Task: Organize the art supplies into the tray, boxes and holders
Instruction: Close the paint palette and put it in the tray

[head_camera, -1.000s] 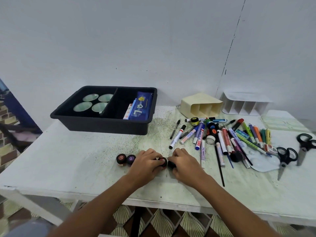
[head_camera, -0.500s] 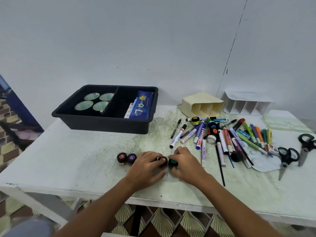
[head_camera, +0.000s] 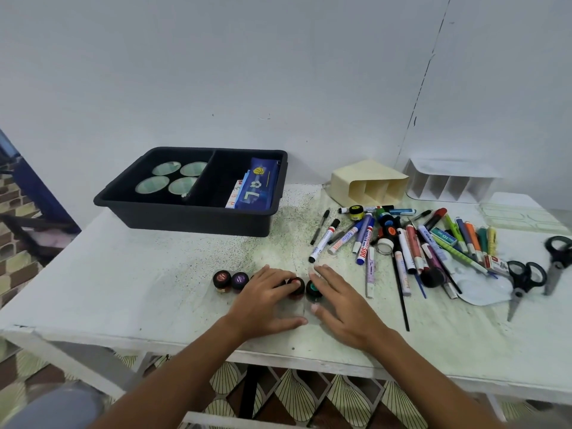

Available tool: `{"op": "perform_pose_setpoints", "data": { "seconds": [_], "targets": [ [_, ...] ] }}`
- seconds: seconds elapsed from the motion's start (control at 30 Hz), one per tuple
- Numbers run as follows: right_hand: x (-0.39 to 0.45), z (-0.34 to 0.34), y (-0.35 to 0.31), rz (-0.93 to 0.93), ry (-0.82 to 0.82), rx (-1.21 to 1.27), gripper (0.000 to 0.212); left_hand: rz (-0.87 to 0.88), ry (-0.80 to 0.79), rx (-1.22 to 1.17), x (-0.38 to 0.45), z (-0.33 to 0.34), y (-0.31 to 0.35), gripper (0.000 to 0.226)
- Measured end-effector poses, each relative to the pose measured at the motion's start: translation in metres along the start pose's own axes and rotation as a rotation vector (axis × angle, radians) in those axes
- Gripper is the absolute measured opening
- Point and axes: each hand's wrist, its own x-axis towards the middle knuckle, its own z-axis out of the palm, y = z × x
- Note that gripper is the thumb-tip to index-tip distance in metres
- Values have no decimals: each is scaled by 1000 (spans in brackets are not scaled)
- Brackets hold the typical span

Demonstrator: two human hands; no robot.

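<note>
Your left hand [head_camera: 266,297] lies over a row of small black paint pots near the table's front edge, fingers straight and resting on the red-capped pot [head_camera: 296,284], thumb stretched flat along the table. Your right hand [head_camera: 342,301] sits just right of the green-capped pot [head_camera: 313,290], fingers spread and relaxed beside it, gripping nothing. The green pot touches the red one; 2 more stand left of your left hand, a red-labelled pot [head_camera: 222,279] and a purple pot [head_camera: 240,279], side by side. Each is round, dark, with a coloured disc on top. Farther back on the left stands a black tray [head_camera: 192,216] with 2 compartments: 4 pale round lids [head_camera: 170,178] in the left one, a blue pouch [head_camera: 258,188] leaning in the right. To the right lies a heap of markers [head_camera: 402,243], pens and brushes, a yellow-labelled pot [head_camera: 356,212] at its far edge, and 2 scissors [head_camera: 523,280] beyond. A cream holder [head_camera: 370,184] and a white holder [head_camera: 448,181] lie on their sides against the wall. The table [head_camera: 123,274] is white, worn, speckled with green. The wall behind is plain pale grey, and patterned floor tiles show beneath.
</note>
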Motion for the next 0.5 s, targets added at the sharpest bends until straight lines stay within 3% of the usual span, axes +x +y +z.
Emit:
{"op": "perform_pose_setpoints", "data": {
  "seconds": [0.13, 0.3, 0.43, 0.5],
  "targets": [
    [-8, 8, 12, -55, -42, -133, 81, -11, 0, -11, -1, -2, 1, 65],
    [-7, 9, 12, -85, -24, -268, 76, -52, -68, -76, 2, -6, 2, 47],
    [-14, 2, 12, -62, -30, -232, 73, -208, -77, -196, 14, -9, 3, 37],
    [-21, -9, 18, -23, 58, -188, 68, -240, -62, -173, 30, -5, 6, 38]
  ]
}}
